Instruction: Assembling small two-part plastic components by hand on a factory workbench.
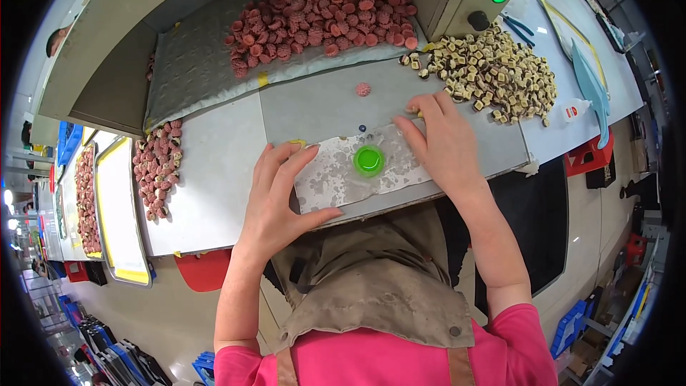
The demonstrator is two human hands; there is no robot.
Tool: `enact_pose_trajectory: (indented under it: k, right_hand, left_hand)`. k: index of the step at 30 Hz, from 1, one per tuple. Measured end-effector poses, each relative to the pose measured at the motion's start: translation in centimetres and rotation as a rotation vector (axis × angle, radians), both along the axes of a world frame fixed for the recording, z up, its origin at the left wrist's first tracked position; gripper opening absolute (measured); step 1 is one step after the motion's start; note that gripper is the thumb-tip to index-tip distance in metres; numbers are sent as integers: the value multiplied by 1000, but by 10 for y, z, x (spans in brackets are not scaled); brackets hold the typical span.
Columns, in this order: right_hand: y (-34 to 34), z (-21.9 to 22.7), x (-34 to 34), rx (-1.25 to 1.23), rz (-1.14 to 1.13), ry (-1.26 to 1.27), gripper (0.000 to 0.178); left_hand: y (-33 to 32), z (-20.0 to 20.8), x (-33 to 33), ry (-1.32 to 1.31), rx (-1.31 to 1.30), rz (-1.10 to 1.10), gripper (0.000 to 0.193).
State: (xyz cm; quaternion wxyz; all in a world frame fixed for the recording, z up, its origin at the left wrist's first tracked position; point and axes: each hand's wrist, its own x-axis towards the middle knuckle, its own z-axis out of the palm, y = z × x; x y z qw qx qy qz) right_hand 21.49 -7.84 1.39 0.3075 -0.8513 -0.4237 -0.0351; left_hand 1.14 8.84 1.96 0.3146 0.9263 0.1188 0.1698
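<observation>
A white sheet or board with grey stains (325, 182) lies near the table's front edge. On it stands a small round bright green cup (369, 161). My left hand (275, 196) is open at the sheet's left end, thumb and fingers spread, beside a strip of yellow (299, 143). My right hand (449, 144) rests at the sheet's right end, fingers bent, thumb and forefinger apart. A bit of yellow shows between them; whether they touch it is unclear. Beyond the sheet sit a small dark blue bead-like piece (362, 128) and one pink raspberry-shaped cup (363, 89).
A heap of pink raspberry-shaped cups (314, 25) fills the grey-lined recess at the back. Brown-and-cream square-topped pieces (493, 75) pile up at right, near blue pliers (519, 28) and a white bottle (575, 109). Assembled pink pieces (156, 171) and a yellow-edged tray (123, 207) are left.
</observation>
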Motion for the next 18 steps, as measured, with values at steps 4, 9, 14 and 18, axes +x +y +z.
enact_pose_trajectory:
  k: [4, 9, 14, 18]
  right_hand:
    - [11, -8, 9, 13, 34, -105, 20]
    - [17, -11, 13, 61, 64, -165, 22]
    - [18, -13, 13, 5, 80, -142, 22]
    - [14, -12, 9, 6, 82, -159, 22]
  left_hand:
    - [1, 1, 0, 10, -16, 3, 79]
    - [2, 1, 0, 34, -6, 8, 78]
    - [6, -1, 0, 41, -20, 7, 78]
    - [11, -1, 2, 53, -50, -15, 78]
